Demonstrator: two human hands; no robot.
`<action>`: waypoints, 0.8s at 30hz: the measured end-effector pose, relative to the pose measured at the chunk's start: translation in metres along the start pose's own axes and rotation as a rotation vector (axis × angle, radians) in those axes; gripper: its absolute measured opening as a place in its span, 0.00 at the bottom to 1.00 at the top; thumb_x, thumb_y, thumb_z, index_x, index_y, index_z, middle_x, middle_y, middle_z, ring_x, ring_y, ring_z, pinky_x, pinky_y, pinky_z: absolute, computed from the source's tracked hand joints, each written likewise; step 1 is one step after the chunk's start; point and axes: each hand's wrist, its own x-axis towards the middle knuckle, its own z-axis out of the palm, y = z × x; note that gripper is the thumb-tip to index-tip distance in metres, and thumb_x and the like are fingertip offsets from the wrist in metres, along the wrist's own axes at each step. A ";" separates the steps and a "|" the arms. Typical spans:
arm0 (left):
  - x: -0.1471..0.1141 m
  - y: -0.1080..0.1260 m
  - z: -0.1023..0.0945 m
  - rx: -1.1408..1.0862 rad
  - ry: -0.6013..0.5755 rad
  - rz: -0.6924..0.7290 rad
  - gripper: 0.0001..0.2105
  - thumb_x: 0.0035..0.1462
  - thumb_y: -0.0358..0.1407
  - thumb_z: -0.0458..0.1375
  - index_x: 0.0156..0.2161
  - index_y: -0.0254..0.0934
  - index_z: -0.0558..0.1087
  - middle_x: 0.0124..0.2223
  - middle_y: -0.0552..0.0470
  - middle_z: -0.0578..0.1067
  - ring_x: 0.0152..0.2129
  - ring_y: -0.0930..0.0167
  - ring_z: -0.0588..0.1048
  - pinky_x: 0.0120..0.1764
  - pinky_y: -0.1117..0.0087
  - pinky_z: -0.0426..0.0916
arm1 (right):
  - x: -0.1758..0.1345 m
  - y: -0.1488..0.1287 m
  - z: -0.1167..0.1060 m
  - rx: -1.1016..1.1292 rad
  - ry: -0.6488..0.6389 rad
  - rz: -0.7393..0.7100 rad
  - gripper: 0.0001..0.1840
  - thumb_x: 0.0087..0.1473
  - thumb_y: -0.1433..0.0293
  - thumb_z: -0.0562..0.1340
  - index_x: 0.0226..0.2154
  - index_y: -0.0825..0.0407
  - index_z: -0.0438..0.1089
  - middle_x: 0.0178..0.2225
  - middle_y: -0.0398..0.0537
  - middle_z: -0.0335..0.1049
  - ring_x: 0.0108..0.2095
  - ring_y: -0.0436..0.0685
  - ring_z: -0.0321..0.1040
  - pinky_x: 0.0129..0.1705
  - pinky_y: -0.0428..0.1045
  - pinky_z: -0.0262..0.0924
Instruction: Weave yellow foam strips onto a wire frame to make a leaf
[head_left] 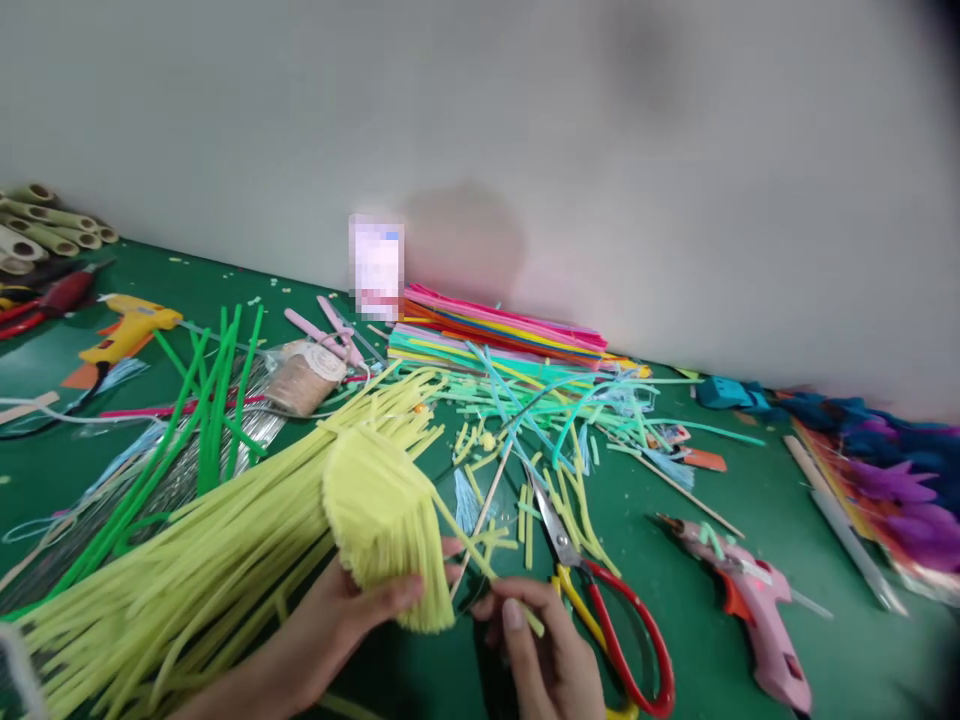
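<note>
My left hand (pixel 375 597) is closed around a rounded yellow piece built from pipe cleaners (pixel 379 505), its thumb pressed on the lower front. One yellow pipe cleaner (pixel 469 545) runs from the right edge of that piece down to my right hand (pixel 544 650), which pinches it near its end. A big bundle of yellow pipe cleaners (pixel 225 520) lies behind and under my left arm. Scissors (pixel 577 570) with red and yellow handles lie just right of my right hand, blades pointing away.
A pink glue gun (pixel 757 610) lies at the right, a yellow one (pixel 135 325) at the left. Coloured pipe cleaners (pixel 510 335) are stacked against the wall. Green ones (pixel 217 400) and a twine roll (pixel 306 378) sit on the left. Cut scraps litter the green table (pixel 637 600).
</note>
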 end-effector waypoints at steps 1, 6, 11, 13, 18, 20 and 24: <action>0.000 -0.001 -0.002 -0.007 -0.032 0.007 0.21 0.46 0.37 0.68 0.47 0.37 0.76 0.53 0.42 0.73 0.51 0.55 0.71 0.51 0.59 0.68 | 0.000 -0.004 -0.001 -0.012 -0.007 -0.022 0.17 0.57 0.54 0.57 0.36 0.49 0.71 0.29 0.51 0.74 0.26 0.55 0.68 0.29 0.47 0.64; 0.000 -0.004 -0.001 0.018 -0.087 0.114 0.23 0.48 0.34 0.66 0.51 0.37 0.73 0.55 0.43 0.72 0.50 0.55 0.71 0.53 0.57 0.67 | -0.005 -0.010 -0.001 -0.044 -0.069 -0.124 0.16 0.60 0.56 0.55 0.40 0.50 0.67 0.31 0.49 0.73 0.28 0.54 0.68 0.32 0.47 0.64; -0.003 -0.003 0.009 -0.017 -0.096 0.269 0.28 0.50 0.33 0.65 0.57 0.40 0.67 0.56 0.43 0.71 0.50 0.56 0.72 0.53 0.57 0.66 | -0.003 -0.020 -0.009 -0.239 0.054 -0.345 0.19 0.61 0.58 0.51 0.50 0.51 0.58 0.26 0.44 0.68 0.25 0.53 0.66 0.28 0.46 0.62; -0.005 -0.003 0.011 -0.025 -0.095 0.292 0.32 0.50 0.34 0.65 0.60 0.41 0.62 0.55 0.43 0.72 0.49 0.58 0.73 0.53 0.58 0.66 | 0.004 -0.032 -0.027 -0.456 0.208 -0.414 0.20 0.60 0.56 0.51 0.49 0.51 0.59 0.29 0.46 0.68 0.27 0.54 0.67 0.29 0.48 0.62; -0.004 -0.004 0.014 -0.039 -0.120 0.365 0.36 0.52 0.33 0.64 0.64 0.43 0.54 0.54 0.43 0.73 0.49 0.60 0.73 0.53 0.59 0.66 | 0.026 -0.047 -0.107 -1.136 0.538 -0.148 0.27 0.56 0.49 0.51 0.40 0.56 0.66 0.36 0.61 0.71 0.40 0.69 0.69 0.39 0.58 0.62; -0.002 -0.004 0.015 -0.041 -0.101 0.391 0.36 0.52 0.33 0.64 0.64 0.41 0.54 0.53 0.43 0.74 0.49 0.61 0.73 0.54 0.60 0.66 | 0.032 -0.037 -0.138 -1.369 0.569 0.086 0.37 0.55 0.46 0.48 0.41 0.66 0.67 0.37 0.73 0.69 0.44 0.78 0.66 0.40 0.62 0.60; 0.001 -0.005 0.019 -0.031 -0.076 0.402 0.34 0.52 0.33 0.64 0.63 0.39 0.56 0.52 0.42 0.75 0.50 0.61 0.73 0.52 0.61 0.67 | 0.039 -0.010 -0.167 -1.377 0.551 0.388 0.50 0.49 0.38 0.46 0.47 0.70 0.64 0.42 0.82 0.66 0.46 0.83 0.65 0.40 0.62 0.61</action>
